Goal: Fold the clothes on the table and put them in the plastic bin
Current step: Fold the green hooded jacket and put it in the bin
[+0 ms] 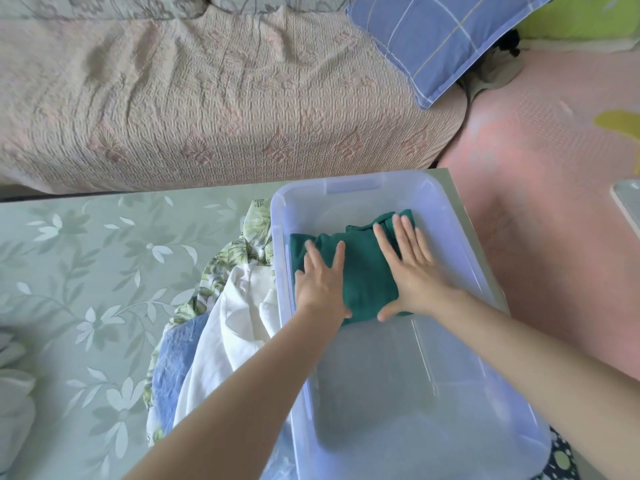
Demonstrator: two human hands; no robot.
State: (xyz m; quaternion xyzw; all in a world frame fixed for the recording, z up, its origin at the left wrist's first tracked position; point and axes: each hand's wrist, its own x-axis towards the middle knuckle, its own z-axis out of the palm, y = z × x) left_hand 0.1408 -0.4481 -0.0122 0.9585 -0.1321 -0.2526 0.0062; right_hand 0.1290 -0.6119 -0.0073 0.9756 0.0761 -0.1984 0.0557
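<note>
A translucent plastic bin (457,244) stands at the right end of the table (86,271). Inside it, toward the far end, lies a folded dark green garment (363,268). My left hand (320,282) lies flat on the garment's left part, fingers straight and spread. My right hand (410,268) presses flat on its right part, thumb out along the near edge. Left of the bin sits a pile of unfolded clothes: a white piece (239,313), a green leaf-print piece (258,223) and a blue piece (173,372).
The table has a pale green floral cover. Behind it runs a sofa (207,109) with a pinkish quilted throw and a blue checked cushion (440,39). A pink floor mat (554,188) lies to the right. White fabric (14,393) shows at the left edge.
</note>
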